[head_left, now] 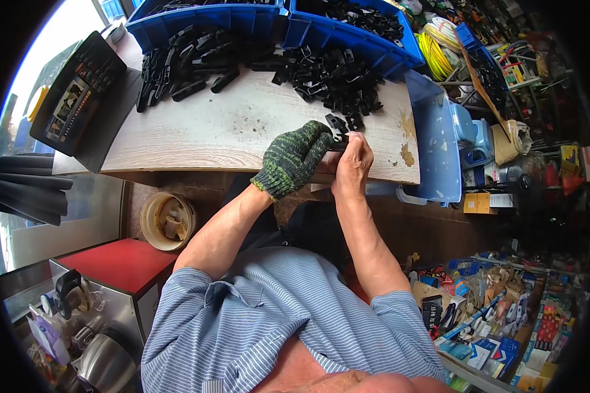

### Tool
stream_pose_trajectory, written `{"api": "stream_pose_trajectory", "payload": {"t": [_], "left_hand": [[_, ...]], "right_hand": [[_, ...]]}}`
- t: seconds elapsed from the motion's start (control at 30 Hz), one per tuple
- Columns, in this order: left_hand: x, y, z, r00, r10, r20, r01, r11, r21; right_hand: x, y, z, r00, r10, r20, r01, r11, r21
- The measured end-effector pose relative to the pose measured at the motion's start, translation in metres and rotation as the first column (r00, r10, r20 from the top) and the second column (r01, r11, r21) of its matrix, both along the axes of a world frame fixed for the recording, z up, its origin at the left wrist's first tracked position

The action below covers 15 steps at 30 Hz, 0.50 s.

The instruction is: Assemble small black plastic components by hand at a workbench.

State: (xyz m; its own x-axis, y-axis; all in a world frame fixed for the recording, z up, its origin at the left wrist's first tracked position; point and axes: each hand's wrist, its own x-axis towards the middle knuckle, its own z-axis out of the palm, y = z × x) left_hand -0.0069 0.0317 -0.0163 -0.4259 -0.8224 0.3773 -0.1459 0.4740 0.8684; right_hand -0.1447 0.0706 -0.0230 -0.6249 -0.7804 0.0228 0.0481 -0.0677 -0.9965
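Both my hands meet over the near edge of a pale wood-grain table (203,141), a little right of centre. My left hand (292,160), in a green and black knit glove, is closed on a small black plastic part (339,139). Bare fingers of my right hand (353,164) pinch the same part from the other side, so much of it is hidden. Just beyond lies a heap of small black clip-like parts (337,78), its nearest pieces close to my fingertips. Longer black parts (190,62) are piled at the far left.
Two blue bins (206,19) of black parts line the back. A tablet (72,98) leans at the left. Right of the table stands a pale blue tub (432,141). A bucket (152,226) and a red-topped cabinet (111,262) are at lower left; cluttered goods (485,314) fill the right.
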Motion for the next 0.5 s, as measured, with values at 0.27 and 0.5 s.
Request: {"api": "stream_pose_trajectory", "payload": {"t": [0.27,0.5], "left_hand": [[-0.021,0.016,0.008,0.983,0.181,-0.023,-0.174,0.968,0.181],[-0.027,0.011,0.006,0.972,0.235,-0.006,-0.235,0.969,-0.082]], "right_hand": [[-0.004,0.002,-0.002,1.000,-0.006,0.028,0.006,1.000,0.021],[-0.005,0.001,-0.007,0.964,-0.011,-0.265,-0.008,0.998,-0.068]]}}
